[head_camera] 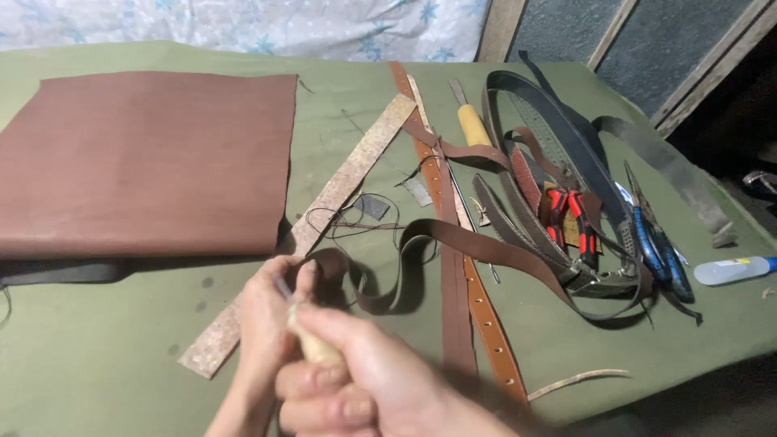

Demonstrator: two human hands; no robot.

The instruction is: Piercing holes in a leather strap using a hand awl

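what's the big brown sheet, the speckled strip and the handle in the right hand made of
Brown sheet: looks like leather, smooth with a dull sheen and cut edges. Speckled strip: possibly cork or a mottled hide; its tan, flecked surface leaves it open. Tool handle in the right hand: probably pale wood, matte and rounded, though blurred.

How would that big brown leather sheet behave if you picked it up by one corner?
The brown leather sheet would probably droop rather than stay flat: it looks thin and lies flush on the green cloth. It likely slides rather than rolls when pushed. Being broad, it may feel fairly heavy.
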